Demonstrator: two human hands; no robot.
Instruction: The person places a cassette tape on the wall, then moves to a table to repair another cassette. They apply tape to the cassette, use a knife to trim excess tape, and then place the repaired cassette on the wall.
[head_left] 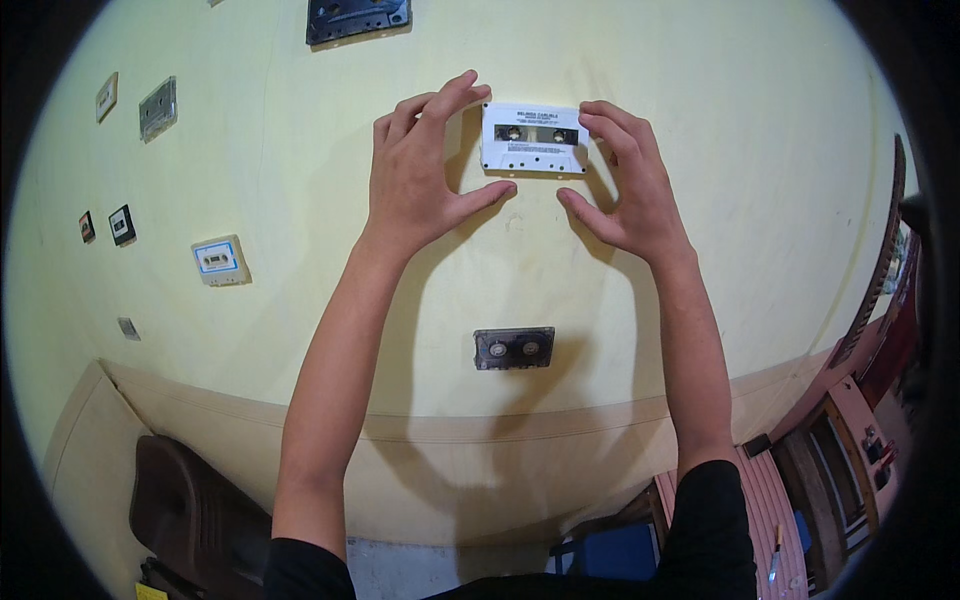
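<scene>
A white cassette tape (535, 160) with a dark window and two reels is level against the pale yellow wall, between my raised hands. My left hand (415, 170) is at its left side, fingers apart, one fingertip at the top left corner and the thumb stretched out below the lower edge. At the right side, my right hand (635, 180) has its fingertips at the upper right corner, its thumb also apart below the cassette. Both hands look open rather than wrapped round it. Beneath them a dark, see-through cassette (514, 349) is on the wall.
More cassettes dot the wall to the left, among them a cream one with a blue-edged label (218, 262). A black cassette (358, 18) is overhead. Below are stacked brown chairs (170, 490), a blue seat (610, 553) and a slatted pinkish table (768, 510) with a brush on it.
</scene>
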